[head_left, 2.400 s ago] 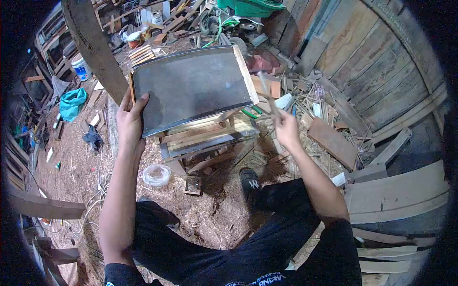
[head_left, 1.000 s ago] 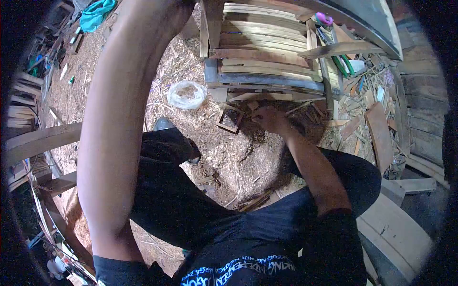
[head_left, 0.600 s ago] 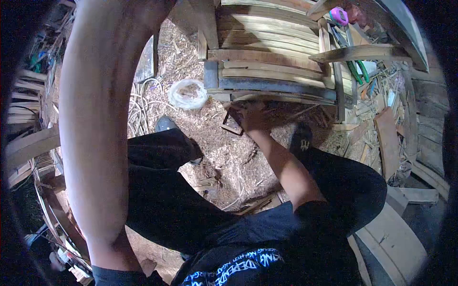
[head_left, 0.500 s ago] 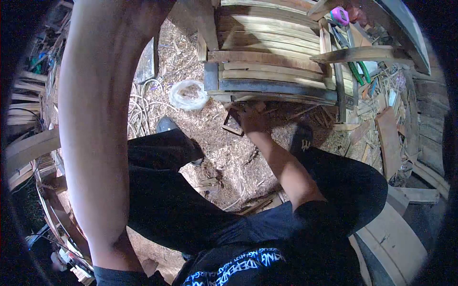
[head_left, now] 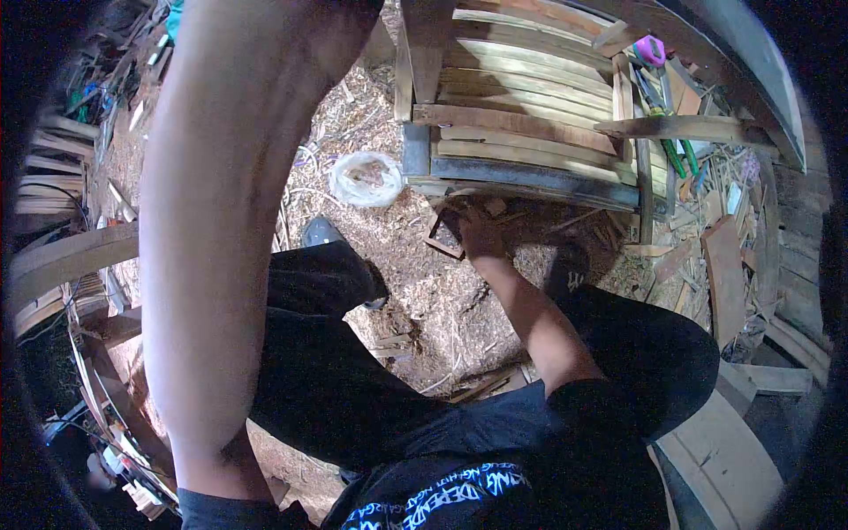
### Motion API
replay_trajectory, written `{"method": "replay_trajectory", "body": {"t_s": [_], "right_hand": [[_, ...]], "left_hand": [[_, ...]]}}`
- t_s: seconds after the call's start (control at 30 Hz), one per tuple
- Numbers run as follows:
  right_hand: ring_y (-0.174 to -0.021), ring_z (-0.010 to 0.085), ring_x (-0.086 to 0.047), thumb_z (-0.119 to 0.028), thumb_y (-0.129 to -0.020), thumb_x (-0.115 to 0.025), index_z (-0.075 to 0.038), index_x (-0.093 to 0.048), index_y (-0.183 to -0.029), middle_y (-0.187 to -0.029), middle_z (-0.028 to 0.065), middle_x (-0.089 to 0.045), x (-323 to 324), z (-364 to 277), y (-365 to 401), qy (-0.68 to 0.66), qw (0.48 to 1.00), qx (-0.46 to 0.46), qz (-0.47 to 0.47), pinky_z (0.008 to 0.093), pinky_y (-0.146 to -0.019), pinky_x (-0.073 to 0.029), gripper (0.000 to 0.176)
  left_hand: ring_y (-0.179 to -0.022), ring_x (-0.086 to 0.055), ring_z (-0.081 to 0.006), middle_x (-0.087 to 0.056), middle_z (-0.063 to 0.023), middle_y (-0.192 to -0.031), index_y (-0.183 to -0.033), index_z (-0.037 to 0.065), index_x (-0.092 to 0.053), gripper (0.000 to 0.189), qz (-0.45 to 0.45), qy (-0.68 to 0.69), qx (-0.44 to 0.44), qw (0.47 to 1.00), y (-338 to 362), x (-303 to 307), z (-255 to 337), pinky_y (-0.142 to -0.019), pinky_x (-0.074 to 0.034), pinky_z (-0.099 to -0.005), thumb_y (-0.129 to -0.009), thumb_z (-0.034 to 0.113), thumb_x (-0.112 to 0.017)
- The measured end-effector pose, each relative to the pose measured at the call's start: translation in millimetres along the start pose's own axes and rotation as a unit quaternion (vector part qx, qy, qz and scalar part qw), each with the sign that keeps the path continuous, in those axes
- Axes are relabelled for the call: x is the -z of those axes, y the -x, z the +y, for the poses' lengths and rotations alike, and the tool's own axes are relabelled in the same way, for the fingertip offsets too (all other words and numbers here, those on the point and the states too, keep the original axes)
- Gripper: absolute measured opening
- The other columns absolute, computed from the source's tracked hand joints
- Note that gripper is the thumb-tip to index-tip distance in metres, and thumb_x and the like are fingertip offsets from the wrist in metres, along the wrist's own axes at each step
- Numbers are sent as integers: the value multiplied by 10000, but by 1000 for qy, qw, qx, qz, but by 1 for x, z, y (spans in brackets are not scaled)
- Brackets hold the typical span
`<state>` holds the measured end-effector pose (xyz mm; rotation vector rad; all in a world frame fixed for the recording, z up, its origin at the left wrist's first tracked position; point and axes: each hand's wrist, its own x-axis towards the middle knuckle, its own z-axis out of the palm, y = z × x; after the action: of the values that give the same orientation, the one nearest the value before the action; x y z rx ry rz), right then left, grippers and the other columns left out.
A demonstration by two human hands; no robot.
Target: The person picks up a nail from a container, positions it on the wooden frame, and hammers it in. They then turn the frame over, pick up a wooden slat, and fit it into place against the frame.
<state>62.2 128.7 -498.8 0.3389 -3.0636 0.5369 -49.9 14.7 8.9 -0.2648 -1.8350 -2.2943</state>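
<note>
My right hand (head_left: 478, 231) reaches down under the front edge of a slatted wooden piece (head_left: 530, 132), beside a small dark-edged box (head_left: 445, 238) on the sawdust. Its fingers are in shadow, and what they hold, if anything, cannot be made out. My left forearm rises large across the left side of the view, and the left hand lies beyond the top edge. A clear plastic bag (head_left: 366, 179) rests on the ground left of the wooden piece.
Green-handled tools (head_left: 676, 157) and a pink tape-like object (head_left: 650, 50) lie at the upper right. A loose board (head_left: 724, 278) leans among wood scraps on the right. A curved wooden piece (head_left: 75, 261) is at the left. Sawdust and offcuts cover the floor.
The whole scene has shifted slightly right and down in the view. My left forearm has also moved right in the picture. My right hand stays by the small box.
</note>
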Motion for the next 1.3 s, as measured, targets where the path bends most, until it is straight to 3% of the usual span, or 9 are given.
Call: {"method": "replay_trajectory", "body": {"t_s": [0.2,0.27,0.37,0.6,0.67,0.83,0.97,1.03,1.3], "right_hand": [[-1076,358,-619,-159,-904,-520,-57,-669,-1150,-1225,169,-623,9,-5,-2,-51,998,-10,-41,479,-975,-482,305],[-1088,360,-612,-164,-906,-523,-56,-662,-1156,-1219,177,-623,-10,4,-1,7,997,7,-74,486,-984,-472,306],[-1124,358,-589,-187,-917,-537,-57,-636,-1164,-1203,181,-621,-17,12,-1,-72,994,52,61,482,-993,-464,297],[-1199,361,-534,-273,-947,-574,-87,-591,-1211,-1194,191,-607,96,-15,-13,-236,963,15,-129,485,-1007,-445,323],[-1195,363,-533,-281,-951,-575,-88,-589,-1214,-1193,190,-607,92,-13,-12,-241,960,30,-139,489,-991,-449,326],[-1322,304,-443,-251,-1002,-456,-199,-559,-1363,-1405,102,-515,138,-30,-21,-162,937,-1,-309,433,-1179,-274,379],[-1339,307,-424,-273,-1002,-451,-223,-573,-1346,-1423,74,-506,83,-12,-5,-183,957,28,-223,464,-1182,-261,369],[-1084,379,-600,-309,-949,-585,-108,-672,-1077,-1115,178,-653,78,-13,-2,-187,980,52,-34,484,-953,-461,254],[-1224,346,-524,-298,-977,-500,-210,-605,-1229,-1327,109,-558,68,-1,-6,-174,975,25,-136,458,-1054,-398,286]], "left_hand": [[-815,-661,-222,-609,-152,-961,-1123,-46,-530,251,17,-49,-91,995,-5,1,-17,-763,-595,-351,-951,127,-468],[-804,-657,-220,-605,-152,-958,-1112,-47,-529,240,-121,98,12,988,-9,20,-5,-764,-596,-339,-949,120,-472],[-795,-655,-215,-599,-151,-959,-1116,-49,-521,238,-71,66,1,995,-9,10,-6,-748,-599,-325,-951,113,-465],[-790,-657,-215,-591,-158,-968,-1149,-64,-491,266,-14,-48,-105,993,-6,2,-17,-723,-601,-317,-958,114,-443],[-784,-653,-213,-591,-166,-975,-1158,-74,-488,282,-104,91,24,990,-8,14,-3,-726,-597,-311,-963,122,-435],[-786,-653,-212,-593,-167,-976,-1160,-73,-490,284,-76,58,16,995,-9,12,-1,-733,-596,-315,-964,124,-434],[-788,-653,-211,-594,-168,-978,-1161,-73,-491,285,-66,45,11,997,-8,10,-2,-739,-595,-317,-966,126,-433],[-789,-653,-210,-594,-168,-978,-1162,-73,-492,286,-65,45,15,997,-8,12,-2,-742,-595,-318,-966,127,-433],[-812,-654,-216,-602,-180,-1007,-1161,-64,-508,288,36,-69,-70,994,-2,-13,-16,-767,-587,-351,-975,141,-429]]}}
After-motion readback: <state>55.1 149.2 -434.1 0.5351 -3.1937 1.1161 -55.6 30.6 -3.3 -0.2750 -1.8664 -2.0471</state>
